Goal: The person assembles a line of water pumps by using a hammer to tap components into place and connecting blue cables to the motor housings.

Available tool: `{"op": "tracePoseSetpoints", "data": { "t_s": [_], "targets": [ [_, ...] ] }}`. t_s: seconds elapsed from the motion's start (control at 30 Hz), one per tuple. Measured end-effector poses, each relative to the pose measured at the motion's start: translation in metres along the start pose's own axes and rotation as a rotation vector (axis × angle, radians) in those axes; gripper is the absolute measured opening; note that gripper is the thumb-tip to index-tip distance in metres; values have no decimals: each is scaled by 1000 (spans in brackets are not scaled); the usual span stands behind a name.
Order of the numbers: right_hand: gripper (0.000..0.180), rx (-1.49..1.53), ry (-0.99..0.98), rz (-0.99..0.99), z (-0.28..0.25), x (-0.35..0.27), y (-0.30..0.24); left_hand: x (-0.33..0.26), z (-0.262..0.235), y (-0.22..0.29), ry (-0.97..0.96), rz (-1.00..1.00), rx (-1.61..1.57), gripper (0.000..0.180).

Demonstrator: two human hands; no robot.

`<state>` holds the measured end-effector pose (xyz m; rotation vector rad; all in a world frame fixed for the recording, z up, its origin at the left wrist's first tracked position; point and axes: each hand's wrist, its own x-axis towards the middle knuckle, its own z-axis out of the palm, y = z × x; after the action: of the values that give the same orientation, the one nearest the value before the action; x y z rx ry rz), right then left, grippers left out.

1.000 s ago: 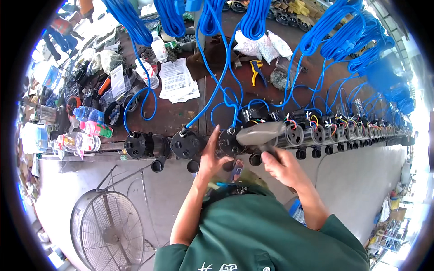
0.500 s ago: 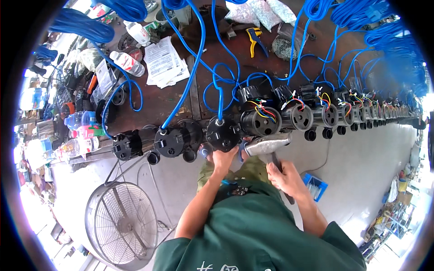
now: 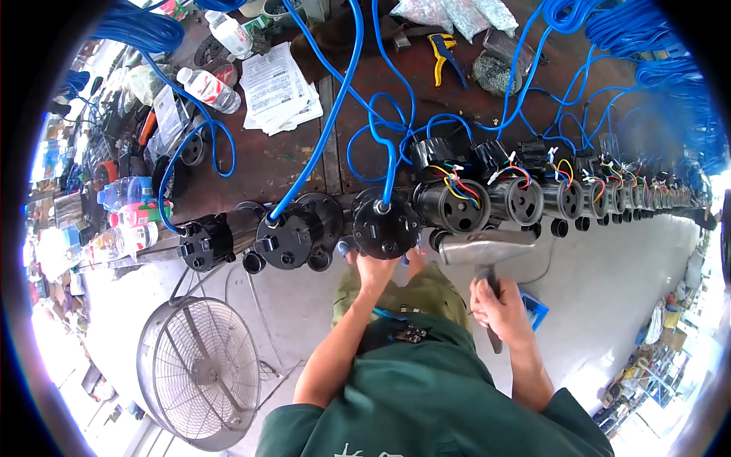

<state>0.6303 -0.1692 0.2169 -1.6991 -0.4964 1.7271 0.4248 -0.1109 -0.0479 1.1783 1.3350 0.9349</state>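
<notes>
My right hand (image 3: 499,305) grips the handle of a steel hammer (image 3: 487,247), whose head lies level just below the bench edge. My left hand (image 3: 375,268) reaches up under a round black pump body (image 3: 384,226) that has a blue cable (image 3: 392,164) entering its top; the fingers press against its underside. To its right a row of similar black pump bodies (image 3: 457,206) with open ends and coloured wires runs along the bench edge. To its left sit two capped ones (image 3: 293,238).
The brown workbench (image 3: 282,164) carries coils of blue cable (image 3: 632,46), a stack of papers (image 3: 278,91), plastic bottles (image 3: 209,87), yellow pliers (image 3: 443,55) and bags. A round floor fan (image 3: 202,369) stands at lower left on the concrete floor. A blue crate (image 3: 537,308) sits by my right hand.
My view has shifted down and closer to the bench edge. My left hand moved from the pump's face to its underside, and the hammer swung lower, level beside it.
</notes>
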Motion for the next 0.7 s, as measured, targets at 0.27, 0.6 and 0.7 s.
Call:
{"op": "tracePoseSetpoints", "data": {
  "t_s": [0.27, 0.6, 0.7],
  "targets": [
    [41, 154, -5, 171, 20, 33, 22, -4, -4, -20, -44, 1, 163, 67],
    [41, -12, 144, -122, -9, 2, -23, -13, -21, 7, -248, -113, 147, 59],
    [40, -108, 142, -84, -8, 6, -11, -16, -22, 7, -237, -174, 34, 53]
  ]
}}
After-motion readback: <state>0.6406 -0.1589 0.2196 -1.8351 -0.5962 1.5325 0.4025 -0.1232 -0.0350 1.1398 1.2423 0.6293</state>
